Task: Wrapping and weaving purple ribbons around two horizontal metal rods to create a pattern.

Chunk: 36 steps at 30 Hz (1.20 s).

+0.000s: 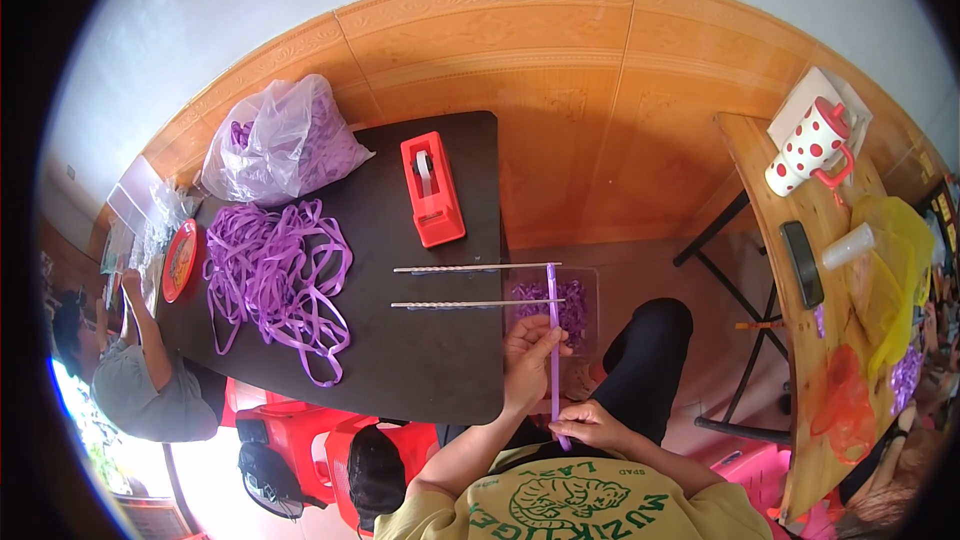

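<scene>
A flat purple ribbon [555,380] runs from two thin metal sticks down toward my body. The far stick [470,268] and the near stick [470,304] lie side by side, jutting past the right edge of the black table [430,360]. My left hand [530,348] pinches the ribbon just below the near stick. Closer to my body, my right hand [588,425] grips the ribbon near its lower end. Below the stick tips stands a clear plastic bin [592,335] holding purple ribbon pieces. How the ribbon passes round the sticks is too small to tell.
On the table lie a loose purple ribbon heap [275,275], a red tape dispenser [432,190], a bulging plastic bag [280,145] and a red plate [180,260]. A wooden table [760,155] at right carries a dotted tumbler [808,148] and a phone [800,262]. Another person [150,380] sits at left.
</scene>
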### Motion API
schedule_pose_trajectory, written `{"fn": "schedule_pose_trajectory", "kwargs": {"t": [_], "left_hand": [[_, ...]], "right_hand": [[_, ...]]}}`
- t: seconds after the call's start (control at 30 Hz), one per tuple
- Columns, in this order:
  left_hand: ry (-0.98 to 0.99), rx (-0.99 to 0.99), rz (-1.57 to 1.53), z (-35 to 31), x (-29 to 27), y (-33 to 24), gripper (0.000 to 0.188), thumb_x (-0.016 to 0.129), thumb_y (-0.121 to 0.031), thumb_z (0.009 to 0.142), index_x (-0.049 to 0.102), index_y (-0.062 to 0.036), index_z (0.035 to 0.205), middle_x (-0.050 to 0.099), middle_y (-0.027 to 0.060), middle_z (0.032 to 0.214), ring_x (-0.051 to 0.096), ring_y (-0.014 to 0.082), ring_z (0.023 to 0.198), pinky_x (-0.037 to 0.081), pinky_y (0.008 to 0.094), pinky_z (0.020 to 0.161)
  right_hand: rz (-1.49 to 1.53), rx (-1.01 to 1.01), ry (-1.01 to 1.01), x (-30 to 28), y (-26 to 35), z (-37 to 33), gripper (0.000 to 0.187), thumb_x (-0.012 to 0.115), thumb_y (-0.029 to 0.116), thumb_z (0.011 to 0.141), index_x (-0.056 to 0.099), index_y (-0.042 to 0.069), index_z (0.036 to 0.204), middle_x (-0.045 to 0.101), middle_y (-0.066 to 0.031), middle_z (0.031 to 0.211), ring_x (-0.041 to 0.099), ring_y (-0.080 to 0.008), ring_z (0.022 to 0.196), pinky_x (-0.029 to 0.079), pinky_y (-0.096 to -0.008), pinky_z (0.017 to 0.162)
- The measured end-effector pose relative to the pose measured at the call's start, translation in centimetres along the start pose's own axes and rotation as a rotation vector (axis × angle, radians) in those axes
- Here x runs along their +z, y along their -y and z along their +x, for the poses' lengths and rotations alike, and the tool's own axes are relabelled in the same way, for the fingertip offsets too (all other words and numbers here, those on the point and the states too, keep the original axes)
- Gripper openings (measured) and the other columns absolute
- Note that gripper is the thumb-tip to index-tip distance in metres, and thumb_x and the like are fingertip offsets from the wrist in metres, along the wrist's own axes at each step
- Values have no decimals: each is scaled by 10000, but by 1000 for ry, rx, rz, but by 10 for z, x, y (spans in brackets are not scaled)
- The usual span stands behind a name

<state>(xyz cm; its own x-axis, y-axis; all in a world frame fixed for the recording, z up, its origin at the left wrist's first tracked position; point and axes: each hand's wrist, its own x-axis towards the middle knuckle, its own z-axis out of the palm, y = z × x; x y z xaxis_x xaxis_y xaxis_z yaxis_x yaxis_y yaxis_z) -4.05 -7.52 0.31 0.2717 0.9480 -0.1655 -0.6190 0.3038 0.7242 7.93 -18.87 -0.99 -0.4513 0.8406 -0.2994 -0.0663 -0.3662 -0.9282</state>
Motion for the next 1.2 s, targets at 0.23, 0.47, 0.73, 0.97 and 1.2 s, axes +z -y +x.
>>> {"fn": "schedule_pose_trajectory", "kwargs": {"t": [0.23, 0.47, 0.73, 0.97, 1.2], "left_hand": [[-51, -71, 58, 0, -1, -3, 143, 614, -19, 869, 626, -27, 1011, 650, 78, 820, 633, 153, 719, 539, 276, 684], [-39, -41, -15, -5, 2, -3, 36, 613, -60, 881, 630, -28, 884, 635, 71, 771, 614, 154, 705, 510, 281, 700], [-23, 36, 12, -7, 4, 2, 75, 587, -95, 907, 611, -29, 880, 620, 58, 763, 597, 143, 703, 467, 269, 711], [-101, 8, 91, -14, 12, -3, 129, 551, -162, 942, 575, -39, 913, 613, 43, 790, 590, 121, 719, 454, 253, 720], [-149, 112, 133, -21, 18, -2, 147, 532, -182, 957, 550, -42, 916, 612, 47, 829, 583, 116, 726, 454, 254, 720]], "right_hand": [[-30, 8, 24, -3, -4, 4, 255, 593, 153, 914, 624, 2, 710, 584, -16, 602, 509, -65, 566, 402, -249, 537], [-312, -270, -589, -66, 44, 36, 109, 599, 103, 888, 629, 2, 864, 576, -10, 735, 533, -96, 686, 441, -255, 633], [-304, -397, -453, -92, 143, 111, 137, 627, 119, 895, 642, -14, 868, 569, 20, 755, 491, -32, 710, 386, -187, 624], [-340, -309, -236, -90, 152, 145, 153, 640, 91, 866, 647, -14, 755, 541, 32, 643, 445, -30, 607, 342, -207, 548], [-257, -266, -265, -87, 150, 148, 147, 645, 90, 861, 644, -13, 757, 564, 15, 659, 454, -28, 590, 343, -218, 502]]}}
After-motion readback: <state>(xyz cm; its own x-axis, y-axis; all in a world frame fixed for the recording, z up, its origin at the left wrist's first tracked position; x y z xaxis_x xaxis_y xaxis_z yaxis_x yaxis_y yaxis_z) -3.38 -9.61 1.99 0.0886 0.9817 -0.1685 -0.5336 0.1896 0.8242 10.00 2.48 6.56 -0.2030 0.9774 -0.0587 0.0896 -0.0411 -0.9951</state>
